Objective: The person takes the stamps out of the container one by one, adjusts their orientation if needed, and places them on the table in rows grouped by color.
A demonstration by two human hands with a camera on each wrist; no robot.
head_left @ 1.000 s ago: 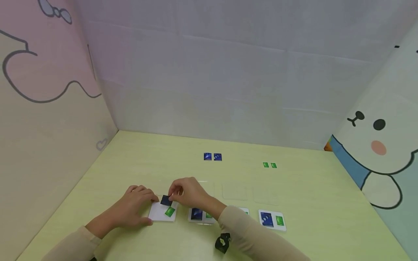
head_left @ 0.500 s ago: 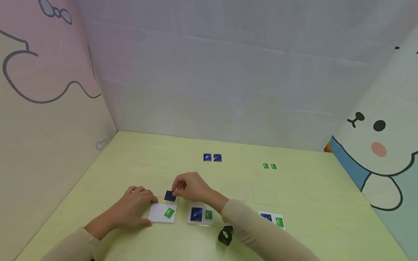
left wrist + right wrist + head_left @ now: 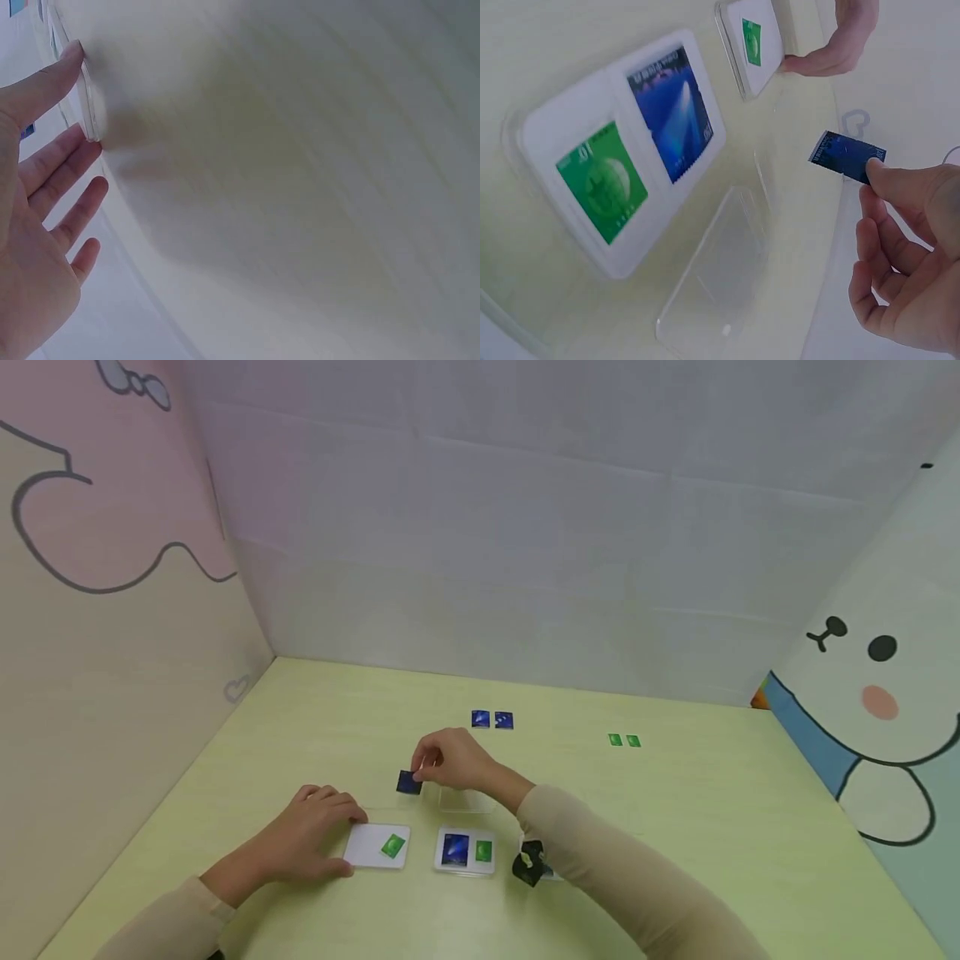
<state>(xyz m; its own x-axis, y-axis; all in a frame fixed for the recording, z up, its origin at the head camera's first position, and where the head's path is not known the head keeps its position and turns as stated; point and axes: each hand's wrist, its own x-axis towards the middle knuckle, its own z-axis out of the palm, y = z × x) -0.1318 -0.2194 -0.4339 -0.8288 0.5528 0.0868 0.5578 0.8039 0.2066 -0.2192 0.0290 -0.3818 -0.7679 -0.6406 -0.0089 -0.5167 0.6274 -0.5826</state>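
My left hand (image 3: 300, 837) rests at the left end of a flat white-backed case (image 3: 363, 845). Its thumb and index finger touch two corners there, the fingers fairly straight. A small green stamp (image 3: 393, 845) lies tilted on the right half of that case. Between thumb and index finger, my right hand (image 3: 459, 760) pinches a dark blue stamp (image 3: 838, 156), held by one edge beyond the case. Beside the left case sits another clear case (image 3: 592, 90), with a blue stamp (image 3: 673, 112) and a green stamp (image 3: 604, 182) side by side on its white backing.
Behind the middle case lies a clear plastic lid (image 3: 712, 277). Farther back are a pair of blue stamps (image 3: 492, 720) and a pair of green stamps (image 3: 625, 741). Under my right forearm another case (image 3: 552, 875) is mostly hidden. Printed cloth walls enclose the table (image 3: 322, 902).
My right hand has moved the blue stamp from above the left case away from me and to the right. The left hand stays at the left case. The right forearm now covers the rightmost case.
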